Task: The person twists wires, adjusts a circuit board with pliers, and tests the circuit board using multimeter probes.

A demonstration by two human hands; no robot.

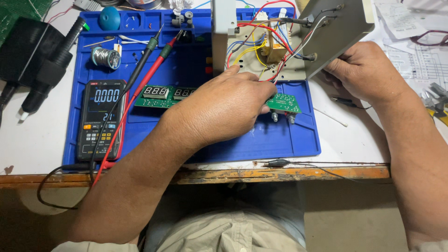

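My left hand [228,105] reaches across the blue work mat [289,140] and its fingers are closed on the edge of a small green circuit board [284,102] with two knobs underneath. Red wires run from that board up into an opened grey device chassis [261,46] with a transformer and coloured wires inside. My right hand [361,72] grips the tilted grey cover panel [338,28] of the chassis at its lower right edge. A second green board with digit displays [161,95] lies on the mat, partly behind my left forearm.
A digital multimeter [100,116] lies at the mat's left, its red and black probes [156,51] resting across the mat. A solder spool [105,57], a blue ball [109,17], a black tool [44,70], papers and glasses [427,37] and a crocodile clip [277,163] lie around.
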